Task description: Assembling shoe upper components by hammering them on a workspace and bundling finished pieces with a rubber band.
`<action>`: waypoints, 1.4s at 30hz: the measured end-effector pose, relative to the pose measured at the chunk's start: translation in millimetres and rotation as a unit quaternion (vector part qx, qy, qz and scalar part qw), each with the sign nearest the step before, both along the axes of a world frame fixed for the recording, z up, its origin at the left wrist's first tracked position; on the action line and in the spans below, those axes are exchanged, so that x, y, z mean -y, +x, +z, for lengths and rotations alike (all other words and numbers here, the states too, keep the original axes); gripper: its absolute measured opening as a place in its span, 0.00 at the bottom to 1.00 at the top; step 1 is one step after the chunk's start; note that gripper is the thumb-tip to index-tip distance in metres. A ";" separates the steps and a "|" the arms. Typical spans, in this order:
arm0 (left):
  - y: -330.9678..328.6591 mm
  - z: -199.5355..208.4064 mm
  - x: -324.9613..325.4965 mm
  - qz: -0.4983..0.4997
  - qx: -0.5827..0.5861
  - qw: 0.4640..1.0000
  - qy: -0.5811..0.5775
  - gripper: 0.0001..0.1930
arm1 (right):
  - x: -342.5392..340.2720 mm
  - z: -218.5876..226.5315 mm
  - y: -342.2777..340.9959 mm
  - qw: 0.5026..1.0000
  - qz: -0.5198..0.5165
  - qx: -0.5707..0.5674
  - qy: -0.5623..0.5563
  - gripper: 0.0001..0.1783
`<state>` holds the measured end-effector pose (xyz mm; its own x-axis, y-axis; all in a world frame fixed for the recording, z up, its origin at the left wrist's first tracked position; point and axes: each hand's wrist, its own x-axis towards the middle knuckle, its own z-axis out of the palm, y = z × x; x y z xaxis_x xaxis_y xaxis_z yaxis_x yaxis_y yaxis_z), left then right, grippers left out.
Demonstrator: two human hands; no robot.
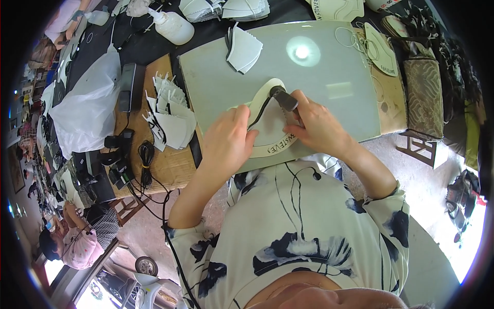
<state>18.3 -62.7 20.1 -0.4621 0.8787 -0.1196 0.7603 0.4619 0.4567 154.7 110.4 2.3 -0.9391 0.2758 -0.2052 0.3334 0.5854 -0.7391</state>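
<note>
A cream curved template with dark lettering lies near the front of the grey-green work board. Within its curve sits a pale piece with a black strip along its left edge. My left hand presses on the template's left side, fingers bent and thumb on the pale piece. In my right hand is a short dark tool with a flared grey body, its tip at the template's upper curve; its exact kind is unclear. The right thumb rests near the template's right edge.
Stacked white cut pieces lie left of the board, and more sit on its far part. A white squeeze bottle, a plastic bag and black cables are left. Another template and a patterned case are right.
</note>
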 end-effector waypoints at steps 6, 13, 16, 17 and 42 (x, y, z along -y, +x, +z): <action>40.2 -25.8 9.7 -0.140 0.014 0.980 0.138 0.35 | -0.4 -4.4 1.0 0.998 0.006 -0.050 0.028 0.25; 40.5 -40.6 22.3 -0.192 -0.077 0.975 0.079 0.42 | -38.3 11.9 -5.4 0.997 -0.006 -0.074 -0.033 0.15; 32.0 -42.1 20.6 -0.211 -0.064 0.969 0.108 0.41 | -47.0 17.6 -2.5 0.990 -0.016 -0.118 0.079 0.08; 29.3 -40.8 20.4 -0.222 -0.060 0.966 0.119 0.39 | -44.0 20.7 -3.1 0.990 -0.008 -0.118 0.082 0.08; 12.7 -37.8 -45.7 0.073 0.035 0.979 0.189 0.05 | -25.6 23.7 2.8 0.954 0.112 0.017 0.276 0.10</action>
